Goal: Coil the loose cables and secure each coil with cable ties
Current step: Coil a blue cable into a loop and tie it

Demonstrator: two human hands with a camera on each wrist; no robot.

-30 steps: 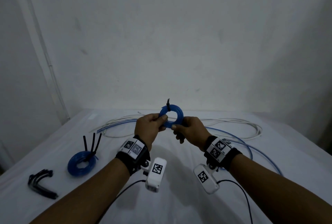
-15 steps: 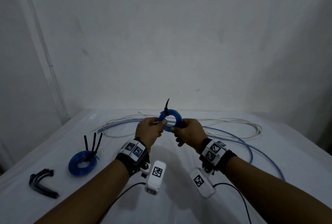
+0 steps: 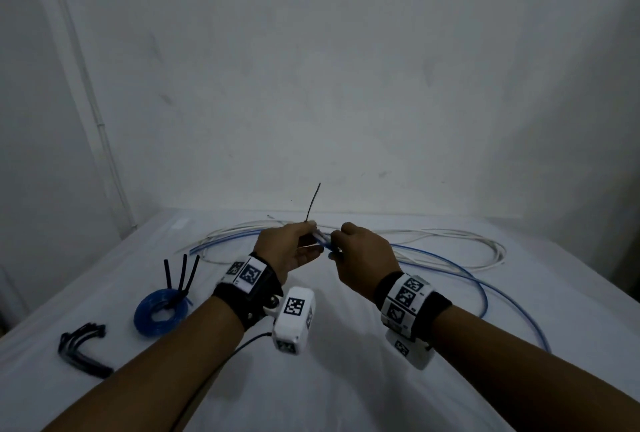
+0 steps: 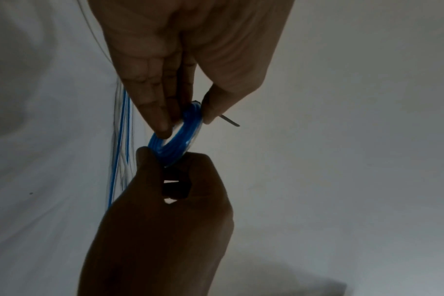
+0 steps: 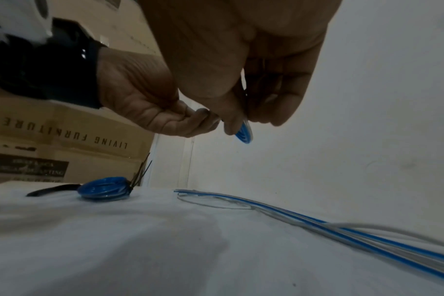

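1. Both hands hold a small blue cable coil (image 4: 175, 138) in the air above the white bench (image 3: 346, 379).
2. The left hand (image 3: 287, 251) pinches one side of the coil; the right hand (image 3: 363, 258) pinches the opposite side.
3. A black cable tie (image 3: 312, 205) sticks up from the coil.
4. A second tied coil (image 3: 161, 310) lies on the bench to the left, near the spare ties (image 3: 83, 348).

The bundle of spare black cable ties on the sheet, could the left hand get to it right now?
Probably not yet. The left hand pinches the blue coil that the right hand also holds. The spare ties lie uncovered on the sheet, beside the finished coil; with the hand freed, the way looks open.
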